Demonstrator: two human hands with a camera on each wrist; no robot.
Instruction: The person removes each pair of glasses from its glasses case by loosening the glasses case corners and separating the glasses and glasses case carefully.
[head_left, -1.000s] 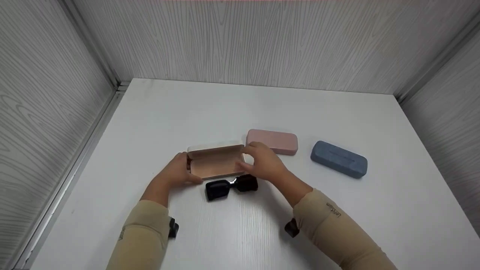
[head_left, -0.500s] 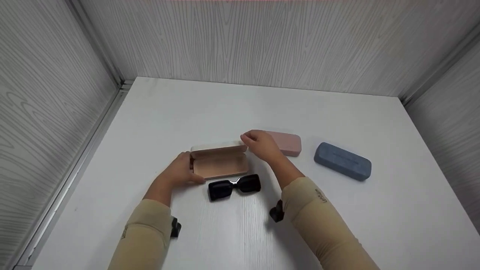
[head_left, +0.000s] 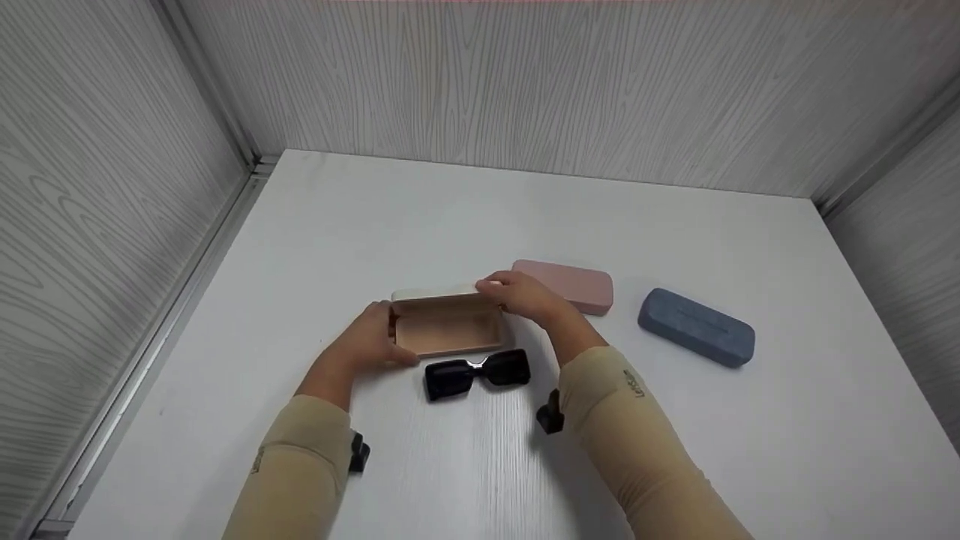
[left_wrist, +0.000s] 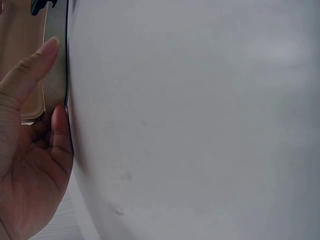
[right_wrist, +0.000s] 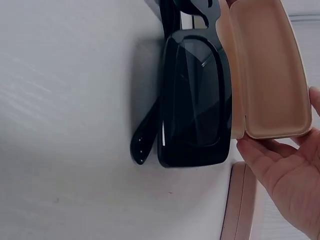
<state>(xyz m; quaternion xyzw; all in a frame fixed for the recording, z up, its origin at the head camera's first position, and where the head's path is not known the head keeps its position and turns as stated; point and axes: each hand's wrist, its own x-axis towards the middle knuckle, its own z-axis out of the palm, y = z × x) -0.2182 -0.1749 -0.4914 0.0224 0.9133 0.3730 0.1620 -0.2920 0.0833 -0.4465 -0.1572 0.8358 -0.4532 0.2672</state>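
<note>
- Head view: we see the pale case (head_left: 448,335) on the bench (head_left: 420,465), near its middle, with the lid (head_left: 442,304) tipped up and the peach inside showing
- The left hand (head_left: 369,339) holds the case's left end; in the left wrist view we see the thumb (left_wrist: 34,69) over the near wall and the other fingers bent round the corner, so they are clamped on the case
- The right hand (head_left: 525,296) grips the raised lid by its right end; in the right wrist view we find its fingers clamped on the end and far edge
- We have the sunglasses (head_left: 478,371) just on the near side of the case, between the hands, dark lenses upward, and in the right wrist view a temple tip (right_wrist: 142,145) pokes out past one lens
- The pink case (head_left: 579,285) lies behind the right hand, which hides some of it from us in the head view
- Farther right we see the blue case (head_left: 696,328), apart from the pink one and slanting, right end nearer us
- Both arms wear beige sleeves (head_left: 637,442), and behind the bench we see a wood-grain wall (head_left: 525,90)
</note>
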